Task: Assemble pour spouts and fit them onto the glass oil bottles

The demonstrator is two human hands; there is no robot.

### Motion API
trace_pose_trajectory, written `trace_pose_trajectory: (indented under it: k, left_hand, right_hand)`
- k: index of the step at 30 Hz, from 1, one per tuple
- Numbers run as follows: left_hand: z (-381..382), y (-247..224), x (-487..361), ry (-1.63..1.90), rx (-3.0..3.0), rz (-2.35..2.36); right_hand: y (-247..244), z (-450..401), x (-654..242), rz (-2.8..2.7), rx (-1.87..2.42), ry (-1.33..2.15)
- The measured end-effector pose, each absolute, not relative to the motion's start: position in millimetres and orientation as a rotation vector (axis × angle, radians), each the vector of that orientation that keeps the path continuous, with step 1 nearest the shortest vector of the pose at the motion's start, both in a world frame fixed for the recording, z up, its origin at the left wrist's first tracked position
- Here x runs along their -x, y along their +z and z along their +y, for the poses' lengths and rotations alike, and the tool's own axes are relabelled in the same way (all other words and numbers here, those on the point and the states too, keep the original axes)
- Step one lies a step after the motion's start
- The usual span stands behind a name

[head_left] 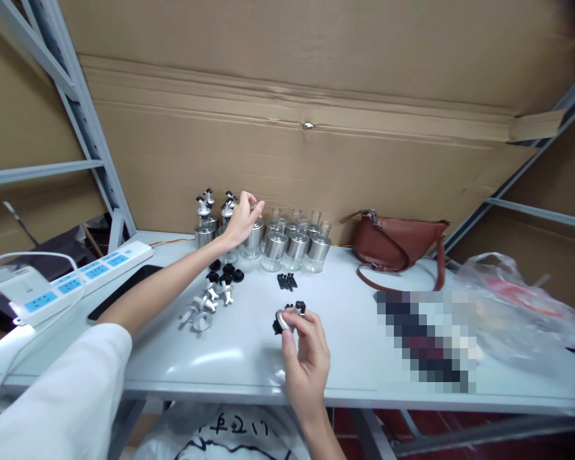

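Note:
My left hand [242, 218] is stretched out to the back row, its fingers closed round the top of a glass bottle [253, 239] with a steel sleeve. Held in front of me, a silver pourer top [286, 319] with a black stopper is pinched between the thumb and fingers of my right hand [307, 354]. Left of my left hand stand several bottles with pourer tops fitted [204, 223]. To its right are several open-necked bottles [298, 246]. Black stoppers [227, 271], silver spout parts [206, 306] and small black pieces [287, 281] lie on the table.
A white power strip [84, 281] with a charger and a dark phone-like slab [124, 292] lie at the left. A brown handbag [388, 246], a pixelated patch and a clear plastic bag [517, 306] are at the right. Cardboard [316, 166] walls the table's back.

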State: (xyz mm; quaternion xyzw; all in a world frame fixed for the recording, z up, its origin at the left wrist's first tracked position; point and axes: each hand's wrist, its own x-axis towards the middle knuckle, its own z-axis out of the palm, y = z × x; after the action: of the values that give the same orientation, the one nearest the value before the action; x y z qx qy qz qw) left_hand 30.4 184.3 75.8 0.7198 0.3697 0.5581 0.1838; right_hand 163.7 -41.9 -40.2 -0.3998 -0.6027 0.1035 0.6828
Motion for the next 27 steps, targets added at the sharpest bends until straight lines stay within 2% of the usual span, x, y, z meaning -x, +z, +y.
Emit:
trace_pose_trajectory:
  k: [5, 11, 16, 22, 27]
  left_hand:
    - [141, 81, -33, 1.481, -1.952, 0.761]
    - [54, 56, -29, 1.029, -1.720, 0.455]
    - [21, 44, -24, 0.857, -1.583, 0.357]
    - [4, 46, -25, 0.801, -1.660, 0.312]
    - [-3, 49, -20, 0.794, -1.861, 0.290]
  right_hand:
    - [-43, -43, -163, -1.156, 0.910, 0.137]
    - [-48, -44, -164, -1.165, 0.876, 0.160]
    - [-46, -43, -164, -1.216, 0.833, 0.230]
    - [-12, -43, -173, -1.248, 0.739, 0.325]
    - [18, -42, -182, -1.544, 0.600, 0.374]
